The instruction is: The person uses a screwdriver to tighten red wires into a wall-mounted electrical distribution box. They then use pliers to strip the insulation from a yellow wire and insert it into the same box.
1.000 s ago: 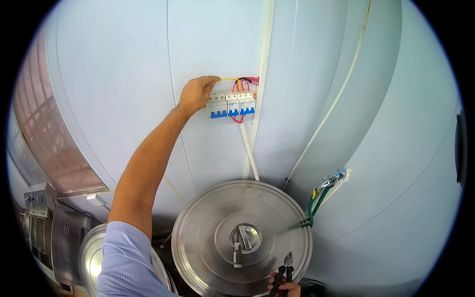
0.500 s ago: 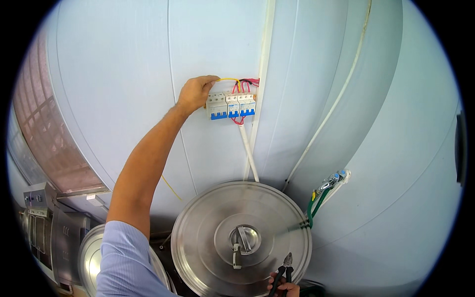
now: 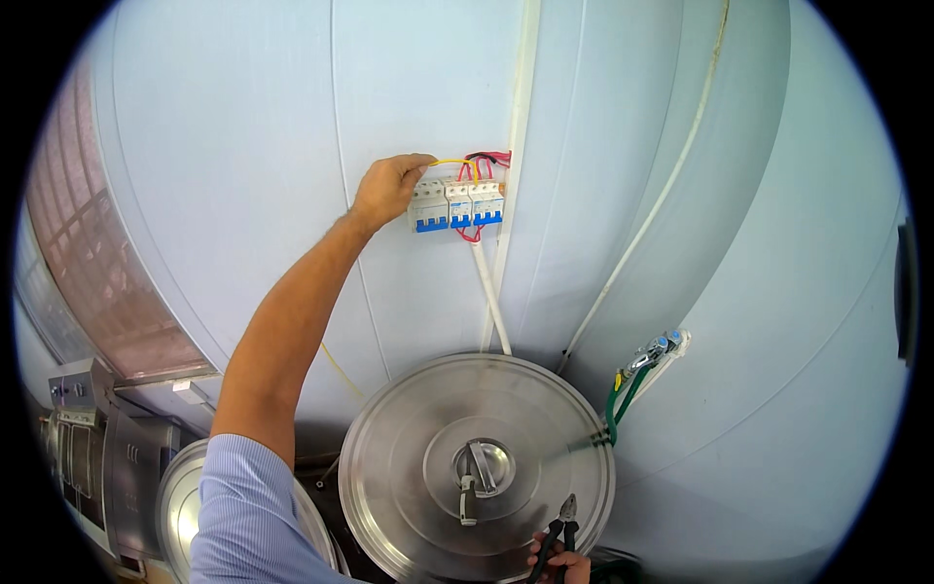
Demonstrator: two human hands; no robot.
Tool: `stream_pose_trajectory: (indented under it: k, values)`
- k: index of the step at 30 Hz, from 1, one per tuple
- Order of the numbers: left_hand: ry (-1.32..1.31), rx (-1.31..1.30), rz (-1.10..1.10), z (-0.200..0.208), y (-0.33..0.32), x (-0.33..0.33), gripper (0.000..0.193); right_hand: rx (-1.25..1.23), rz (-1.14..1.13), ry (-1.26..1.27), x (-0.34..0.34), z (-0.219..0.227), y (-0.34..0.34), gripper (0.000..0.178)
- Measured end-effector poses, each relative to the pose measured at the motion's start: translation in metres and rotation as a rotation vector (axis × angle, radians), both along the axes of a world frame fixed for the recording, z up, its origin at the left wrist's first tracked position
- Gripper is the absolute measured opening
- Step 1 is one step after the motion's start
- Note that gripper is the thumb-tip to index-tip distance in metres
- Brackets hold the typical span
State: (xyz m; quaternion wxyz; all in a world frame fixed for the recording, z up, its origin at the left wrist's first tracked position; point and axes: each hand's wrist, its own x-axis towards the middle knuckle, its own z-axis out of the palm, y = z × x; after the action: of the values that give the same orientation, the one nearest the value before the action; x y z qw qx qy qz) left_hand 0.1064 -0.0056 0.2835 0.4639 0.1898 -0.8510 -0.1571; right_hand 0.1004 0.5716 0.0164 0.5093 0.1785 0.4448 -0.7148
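Note:
High on the wall, my left hand [image 3: 389, 190] pinches a yellow wire [image 3: 452, 162] just above the left end of a row of circuit breakers [image 3: 457, 206]. The wire runs right from my fingertips and bends down to the breakers' top terminals, where several red wires [image 3: 465, 171] also enter. Low in the view, my right hand [image 3: 562, 563] grips black-handled pliers [image 3: 568, 521], jaws pointing up, over a large round metal lid [image 3: 389, 477]. A screwdriver [image 3: 468, 501] lies on that lid, its shaft against the lid's handle.
White trunking [image 3: 520, 97] runs up the wall beside the breakers, and a white conduit [image 3: 491, 297] slants down below them. Right of the lid are a metal tap [image 3: 647, 360] and green hose [image 3: 623, 404]. A second metal lid [image 3: 180, 496] and steel equipment [image 3: 126, 467] stand at left.
The yellow wire's arch near the terminals sits slightly lower and flatter, and my left hand has shifted slightly right and down. My right hand still grips the pliers in nearly the same place.

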Motion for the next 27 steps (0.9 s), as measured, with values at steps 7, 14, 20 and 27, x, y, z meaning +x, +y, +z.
stream_pose_trajectory:
  k: [7,14,20,27]
  values:
    - [-0.047,0.061,0.004,-0.003,0.000,0.003,0.026,-0.183,-0.034,0.023,0.003,0.026,-0.008,0.055]
    - [-0.061,-0.038,0.030,-0.004,0.001,0.005,0.026,-0.069,-0.057,0.028,0.004,0.029,-0.010,0.047]
    - [-0.057,-0.032,0.046,-0.006,0.002,0.005,0.026,-0.071,-0.090,0.013,0.002,0.027,-0.010,0.034]
    - [-0.066,-0.039,0.058,-0.004,0.005,0.005,0.026,-0.053,-0.092,0.016,0.001,0.026,-0.010,0.038]
